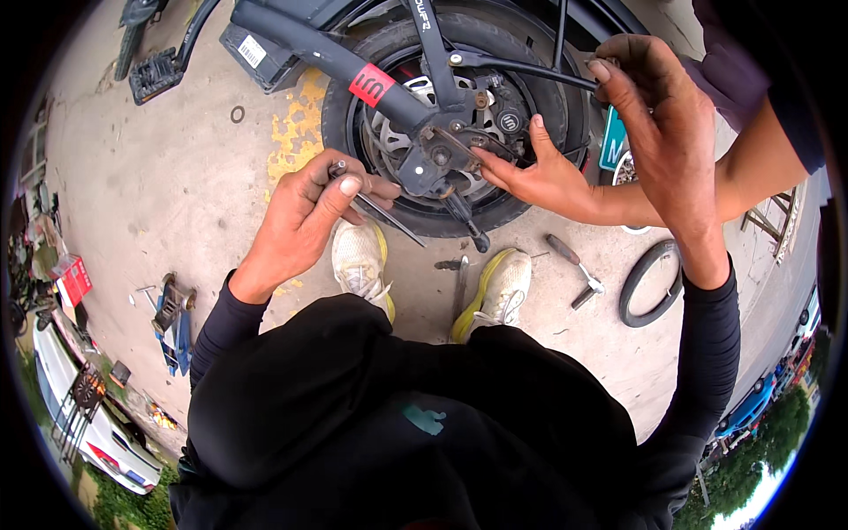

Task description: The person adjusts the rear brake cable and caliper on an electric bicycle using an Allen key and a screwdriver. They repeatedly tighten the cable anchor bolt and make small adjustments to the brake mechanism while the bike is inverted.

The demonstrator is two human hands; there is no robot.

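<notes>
My left hand (305,212) is closed around a thin metal rod (393,221). Its rounded end sticks up past my thumb, and the long shaft slants down to the right, left of the wheel hub. My right hand (658,115) is raised at the upper right with thumb and fingertips pinched together. Whatever they hold, if anything, I cannot make out. Between my hands is the rear wheel (340,124) of an electric two-wheeler, with a brake disc and a dark frame arm (314,55). Another person's hand (552,185) reaches in from the right and touches the metal bracket (452,146) at the hub.
On the concrete lie a hammer-like tool (570,256), a black rubber ring (632,287) and a slim tool (460,283) between my shoes. A blue floor jack (177,322) stands at left. A white tub of small parts (625,172) is partly hidden behind the other person's arm.
</notes>
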